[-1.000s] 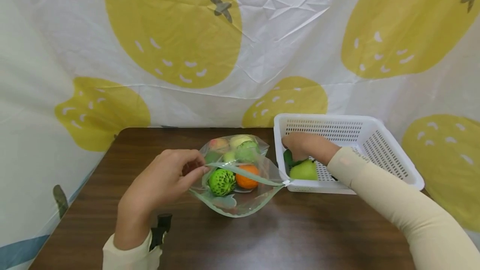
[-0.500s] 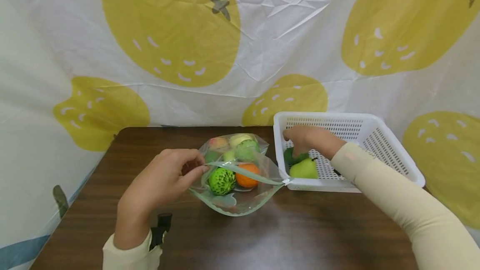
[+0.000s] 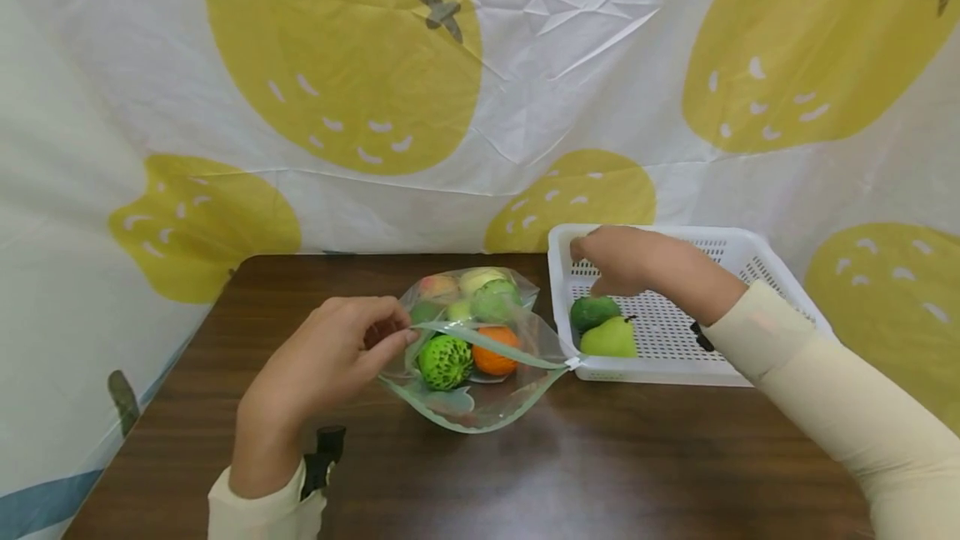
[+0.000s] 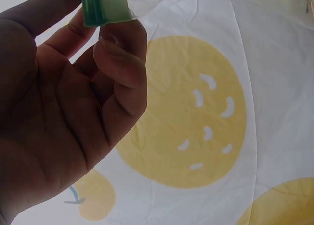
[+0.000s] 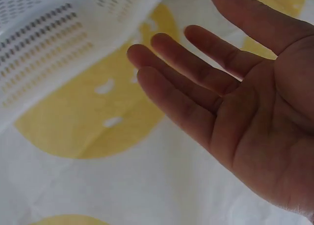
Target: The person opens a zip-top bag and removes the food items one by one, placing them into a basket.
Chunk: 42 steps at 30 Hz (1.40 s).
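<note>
My left hand (image 3: 330,357) pinches the green-edged rim of a clear zip bag (image 3: 480,413) at its left side; in the left wrist view a bit of the green edge (image 4: 103,9) shows at the fingertips. The bag's mouth gapes toward me. Inside lie an orange (image 3: 495,351), a bumpy green fruit (image 3: 445,362) and several paler fruits farther in. Over the white basket (image 3: 637,371) hovers my right hand (image 3: 637,263), fingers relaxed and holding nothing. Below it a dark green fruit (image 3: 595,312), perhaps an avocado, lies against a green pear (image 3: 609,338).
Both bag and basket stand on a dark brown table (image 3: 360,473), side by side, the bag's white slider (image 3: 573,363) touching the basket's near left corner. A fruit-printed cloth (image 3: 360,207) hangs behind. A black strap (image 3: 318,465) sits at my left wrist.
My right hand has come off the dark green fruit, rising and drawing back to the right. That fruit now shows fully beside the pear. My left hand keeps its hold on the bag.
</note>
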Available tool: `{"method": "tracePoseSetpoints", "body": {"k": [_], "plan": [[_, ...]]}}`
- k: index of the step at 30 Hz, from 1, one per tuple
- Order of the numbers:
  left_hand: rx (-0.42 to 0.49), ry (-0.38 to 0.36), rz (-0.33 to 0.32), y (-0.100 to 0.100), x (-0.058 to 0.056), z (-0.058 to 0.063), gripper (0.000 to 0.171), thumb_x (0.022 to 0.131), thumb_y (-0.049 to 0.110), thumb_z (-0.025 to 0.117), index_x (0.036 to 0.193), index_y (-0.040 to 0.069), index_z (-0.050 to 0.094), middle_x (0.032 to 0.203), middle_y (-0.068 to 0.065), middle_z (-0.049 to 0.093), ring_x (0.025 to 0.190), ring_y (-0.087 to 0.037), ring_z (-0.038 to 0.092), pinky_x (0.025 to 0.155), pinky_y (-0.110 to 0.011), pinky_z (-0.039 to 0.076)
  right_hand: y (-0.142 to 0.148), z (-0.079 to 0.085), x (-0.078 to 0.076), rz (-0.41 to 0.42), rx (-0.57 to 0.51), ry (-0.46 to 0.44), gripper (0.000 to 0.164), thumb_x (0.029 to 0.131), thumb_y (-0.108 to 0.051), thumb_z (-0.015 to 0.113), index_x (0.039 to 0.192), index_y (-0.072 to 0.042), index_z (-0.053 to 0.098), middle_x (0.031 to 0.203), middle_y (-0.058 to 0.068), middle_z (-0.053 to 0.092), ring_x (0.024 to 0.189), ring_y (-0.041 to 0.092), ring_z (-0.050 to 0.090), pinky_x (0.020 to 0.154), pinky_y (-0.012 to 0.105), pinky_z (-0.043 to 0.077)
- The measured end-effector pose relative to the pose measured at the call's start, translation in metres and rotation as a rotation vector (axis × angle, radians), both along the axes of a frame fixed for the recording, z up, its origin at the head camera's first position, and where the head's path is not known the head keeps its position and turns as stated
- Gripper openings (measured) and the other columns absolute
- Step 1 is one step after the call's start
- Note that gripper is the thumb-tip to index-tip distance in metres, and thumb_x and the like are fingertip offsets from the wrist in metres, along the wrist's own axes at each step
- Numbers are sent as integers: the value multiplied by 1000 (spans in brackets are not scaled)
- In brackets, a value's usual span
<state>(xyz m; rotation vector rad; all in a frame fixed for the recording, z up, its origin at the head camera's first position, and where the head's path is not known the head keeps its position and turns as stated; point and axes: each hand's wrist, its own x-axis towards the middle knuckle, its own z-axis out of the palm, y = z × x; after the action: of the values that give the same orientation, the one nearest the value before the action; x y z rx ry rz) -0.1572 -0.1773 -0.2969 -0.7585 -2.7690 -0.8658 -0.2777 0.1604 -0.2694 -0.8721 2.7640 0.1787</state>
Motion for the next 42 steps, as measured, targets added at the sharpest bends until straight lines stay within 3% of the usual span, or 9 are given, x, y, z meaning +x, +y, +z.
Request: {"method": "tracePoseSetpoints", "body": {"k": [3, 7, 12, 16, 23, 30, 36, 42], "plan": [[1, 4, 0, -1, 0, 1, 5, 96, 19, 70, 92, 19, 72, 71, 9, 63, 65, -6, 56, 62, -25, 48, -2, 12, 18, 30, -70, 58, 49, 88, -14, 78, 131, -2, 59, 128, 16, 65, 118, 34, 62, 98, 47, 51], [-5, 15, -1, -1, 0, 2, 4, 96, 17, 70, 93, 17, 73, 72, 9, 63, 65, -7, 56, 62, -25, 48, -3, 20, 45, 84, -249, 121, 45, 89, -15, 77, 129, -3, 61, 126, 12, 66, 116, 29, 64, 98, 47, 51], [-23, 25, -5, -2, -1, 2, 4, 96, 16, 69, 95, 18, 72, 75, 10, 65, 68, -5, 58, 64, -26, 50, -4, 18, 81, 119, -487, 171, 40, 89, -16, 78, 126, -8, 63, 123, 4, 68, 107, 20, 67, 94, 41, 54], [-37, 34, -4, -2, -2, 2, 5, 96, 14, 68, 94, 18, 71, 77, 10, 66, 69, -4, 59, 65, -27, 51, -12, 13, 105, 187, -605, 221, 41, 89, -18, 79, 126, -11, 63, 120, -1, 69, 104, 13, 67, 92, 37, 54], [-45, 50, -17, -1, -1, 1, 6, 96, 11, 66, 93, 16, 69, 77, 10, 63, 69, -3, 57, 65, -26, 50, -37, -3, 134, 323, -606, 209, 40, 91, -25, 77, 127, -15, 63, 115, -7, 67, 94, 5, 64, 84, 28, 54], [-44, 82, -17, -2, 1, 0, 11, 94, 8, 63, 90, 18, 65, 76, 10, 60, 68, -3, 55, 63, -25, 48, -69, -29, 145, 426, -518, 132, 41, 91, -27, 77, 126, -16, 61, 111, -7, 64, 93, 6, 63, 81, 24, 54], [-48, 105, -18, -2, 2, -1, 13, 93, 6, 62, 90, 18, 65, 76, 10, 58, 68, -5, 53, 64, -25, 46, -89, -49, 143, 419, -435, 206, 41, 88, -30, 78, 123, -14, 62, 109, -4, 64, 95, 10, 63, 83, 26, 54], [-58, 134, -11, -3, 2, -2, 16, 87, 2, 60, 95, 14, 67, 81, 8, 60, 73, -8, 56, 68, -27, 48, -100, -62, 139, 358, -384, 182, 36, 91, -31, 76, 119, -14, 62, 107, -4, 63, 92, 11, 62, 80, 28, 54]]}}
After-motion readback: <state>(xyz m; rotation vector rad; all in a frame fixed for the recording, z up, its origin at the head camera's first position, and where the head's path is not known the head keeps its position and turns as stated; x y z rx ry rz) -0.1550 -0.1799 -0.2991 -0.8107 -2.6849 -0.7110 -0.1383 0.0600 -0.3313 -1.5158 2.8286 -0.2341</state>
